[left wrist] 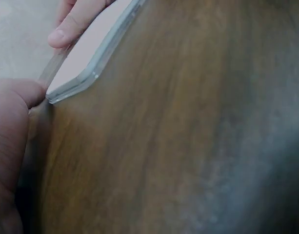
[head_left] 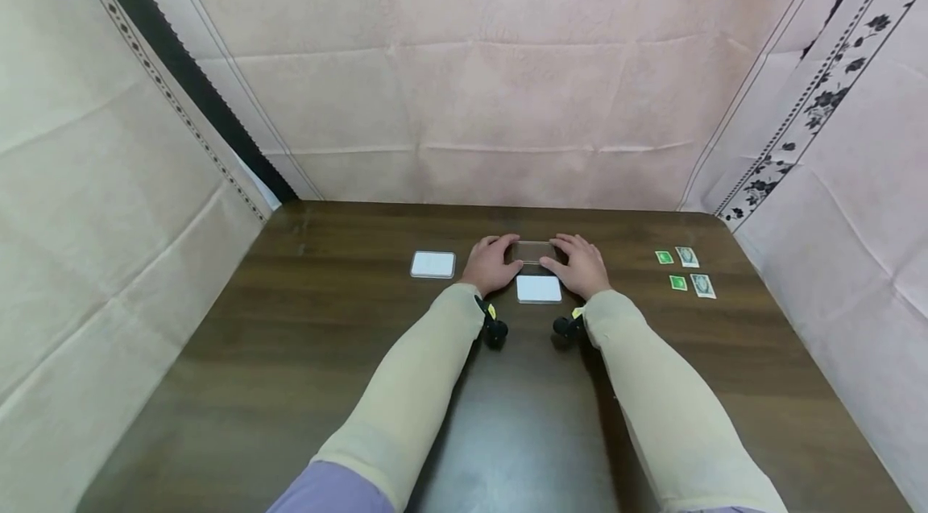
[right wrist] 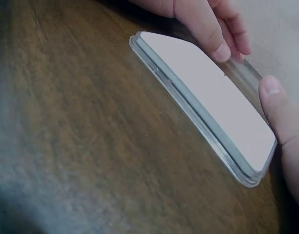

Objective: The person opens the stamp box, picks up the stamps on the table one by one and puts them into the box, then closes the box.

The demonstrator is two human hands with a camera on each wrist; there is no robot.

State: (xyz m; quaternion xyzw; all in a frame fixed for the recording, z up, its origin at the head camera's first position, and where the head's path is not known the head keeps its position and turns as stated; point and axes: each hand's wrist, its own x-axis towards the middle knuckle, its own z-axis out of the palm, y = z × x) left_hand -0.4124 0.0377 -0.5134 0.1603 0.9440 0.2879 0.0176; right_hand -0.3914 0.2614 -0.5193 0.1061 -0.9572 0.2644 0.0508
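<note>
Frame centre | left hand [head_left: 495, 263], right hand [head_left: 582, 265]: both grips part-curled, pinching clear rectangular plastic piece [head_left: 535, 253] | white rectangular round-cornered case [head_left: 539, 289] just below

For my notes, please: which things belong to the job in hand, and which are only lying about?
Seemingly in the job:
clear piece, held between left hand and right hand
nearer white-faced case

Apparently lying aside:
other white-faced case, left
two green stamp-like pieces
two larger stamp-like pieces
</note>
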